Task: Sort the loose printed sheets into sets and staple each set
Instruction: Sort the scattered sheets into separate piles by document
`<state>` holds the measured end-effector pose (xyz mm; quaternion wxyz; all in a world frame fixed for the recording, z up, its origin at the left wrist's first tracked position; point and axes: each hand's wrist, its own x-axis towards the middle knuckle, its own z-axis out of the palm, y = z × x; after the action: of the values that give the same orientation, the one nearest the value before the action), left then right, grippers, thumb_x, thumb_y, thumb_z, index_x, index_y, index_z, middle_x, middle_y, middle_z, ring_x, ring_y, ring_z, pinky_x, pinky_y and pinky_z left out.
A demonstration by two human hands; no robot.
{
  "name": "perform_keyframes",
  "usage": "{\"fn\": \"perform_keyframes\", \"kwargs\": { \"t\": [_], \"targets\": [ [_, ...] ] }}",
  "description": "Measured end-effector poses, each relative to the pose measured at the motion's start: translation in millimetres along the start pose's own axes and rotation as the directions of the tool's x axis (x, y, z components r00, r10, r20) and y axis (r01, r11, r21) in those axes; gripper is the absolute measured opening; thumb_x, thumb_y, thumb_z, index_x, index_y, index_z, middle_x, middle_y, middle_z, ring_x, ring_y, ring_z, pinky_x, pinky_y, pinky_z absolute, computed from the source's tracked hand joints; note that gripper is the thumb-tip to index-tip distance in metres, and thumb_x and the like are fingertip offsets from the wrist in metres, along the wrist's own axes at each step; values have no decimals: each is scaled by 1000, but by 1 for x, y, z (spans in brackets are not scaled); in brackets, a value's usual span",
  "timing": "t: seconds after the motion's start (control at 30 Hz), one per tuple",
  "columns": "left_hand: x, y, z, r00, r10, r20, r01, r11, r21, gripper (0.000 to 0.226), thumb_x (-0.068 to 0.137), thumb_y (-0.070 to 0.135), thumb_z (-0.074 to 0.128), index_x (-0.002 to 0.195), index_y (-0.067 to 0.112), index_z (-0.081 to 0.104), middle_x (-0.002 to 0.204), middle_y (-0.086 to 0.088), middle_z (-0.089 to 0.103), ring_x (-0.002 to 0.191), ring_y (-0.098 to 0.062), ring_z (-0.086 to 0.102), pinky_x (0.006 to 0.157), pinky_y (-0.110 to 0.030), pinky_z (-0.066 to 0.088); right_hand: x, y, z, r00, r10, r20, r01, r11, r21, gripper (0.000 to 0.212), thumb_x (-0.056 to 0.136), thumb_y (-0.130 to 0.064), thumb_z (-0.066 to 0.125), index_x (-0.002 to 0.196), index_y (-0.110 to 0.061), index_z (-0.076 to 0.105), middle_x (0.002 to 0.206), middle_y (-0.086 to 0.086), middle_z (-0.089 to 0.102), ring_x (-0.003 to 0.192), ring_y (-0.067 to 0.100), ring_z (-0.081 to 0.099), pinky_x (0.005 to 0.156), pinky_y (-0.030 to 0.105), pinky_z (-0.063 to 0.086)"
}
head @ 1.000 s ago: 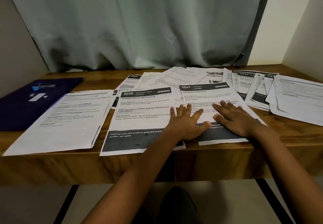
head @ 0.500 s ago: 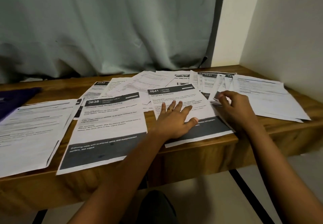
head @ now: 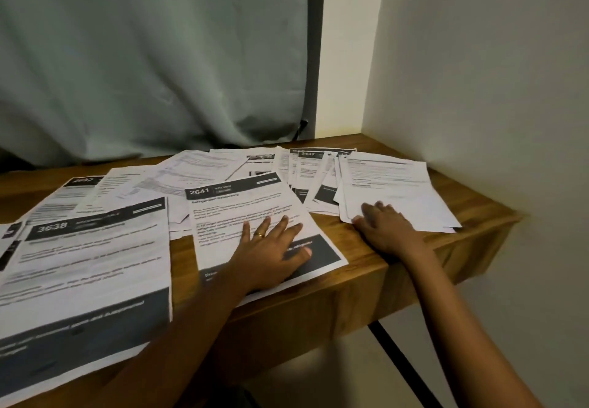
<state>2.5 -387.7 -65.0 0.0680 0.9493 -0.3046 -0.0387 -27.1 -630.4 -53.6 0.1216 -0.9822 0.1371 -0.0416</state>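
Along the lower left of the frame we see a large sheet headed 3638 (head: 95, 264) lying flat on the wooden table (head: 382, 277), its near edge overhanging the table front. Behind it, at the left of the middle band, lies another dark-headed sheet (head: 73, 191) whose number is too blurred for us to read. Toward the centre, a scatter of loose sheets (head: 197, 165) overlaps along the back of the table, below the pale curtain (head: 143, 57) that fills the upper left. At the centre we find the sheet headed 2641 (head: 242, 210), tilted a little and lying just beside the 3638 sheet. The left hand (head: 271, 254) rests palm down on its lower half, fingers straight and spread, with a ring (head: 260, 234) on one finger. Right of that, at the back, a sheet headed 2437 (head: 307, 165) shows among several fanned pages. Further right sits a pile of sheets (head: 392, 184) near the table's right end. The right hand (head: 382, 229) lies on the pile's near-left corner, its fingers close together and laid flat on the top page, its thumb at the paper's edge. At the upper right stands a plain wall (head: 478, 73), and a dark table leg (head: 398, 360) slants across the lower right.
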Motion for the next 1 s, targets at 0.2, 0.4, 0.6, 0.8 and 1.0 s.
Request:
{"fn": "perform_keyframes", "kwargs": {
  "t": [0.2, 0.4, 0.6, 0.8, 1.0],
  "targets": [
    [3, -1, 3, 999, -3, -50, 4, 1000, 30, 87, 73, 83, -5, 149, 41, 0, 159, 9, -7, 146, -18, -10, 116, -50, -10, -22, -6, 3, 995, -100, -8, 100, 995, 8, 56, 97, -50, 33, 146, -23, 28, 154, 7, 25, 141, 26, 24, 113, 39, 24],
    [2, 0, 4, 996, -3, -86, 6, 999, 39, 124, 37, 88, -32, 148, 42, -1, 158, 10, -6, 146, -19, -8, 116, -48, -8, -27, -2, 17, 985, -128, -120, 128, 992, -2, 52, 99, -48, 28, 146, -27, 29, 155, 2, 24, 143, 22, 20, 115, 36, 18],
    [3, 0, 5, 995, 3, -97, 1, 999, 41, 123, 39, 88, -31, 148, 42, 0, 159, 10, -3, 146, -19, -6, 115, -48, -7, -24, 1, 28, 979, -104, -174, 105, 994, -4, 52, 98, -52, 25, 147, -32, 28, 156, -1, 22, 144, 20, 17, 116, 36, 14],
    [3, -1, 5, 996, 3, -94, -1, 1000, 30, 122, 40, 88, -30, 148, 43, 2, 159, 11, -2, 146, -18, -6, 115, -47, -8, -24, 2, 29, 955, -118, -274, 134, 990, 39, 45, 97, -50, 35, 134, -28, 48, 142, -3, 47, 130, 18, 42, 108, 38, 33],
    [3, -1, 3, 997, 1, -75, -2, 1000, -10, 125, 39, 90, -28, 148, 41, 7, 159, 8, 1, 146, -18, -5, 115, -47, -9, -15, 6, 11, 877, -59, -476, 207, 941, 266, 40, 93, -47, 46, 114, -18, 64, 120, 3, 64, 107, 19, 59, 91, 34, 50]
  ]
}}
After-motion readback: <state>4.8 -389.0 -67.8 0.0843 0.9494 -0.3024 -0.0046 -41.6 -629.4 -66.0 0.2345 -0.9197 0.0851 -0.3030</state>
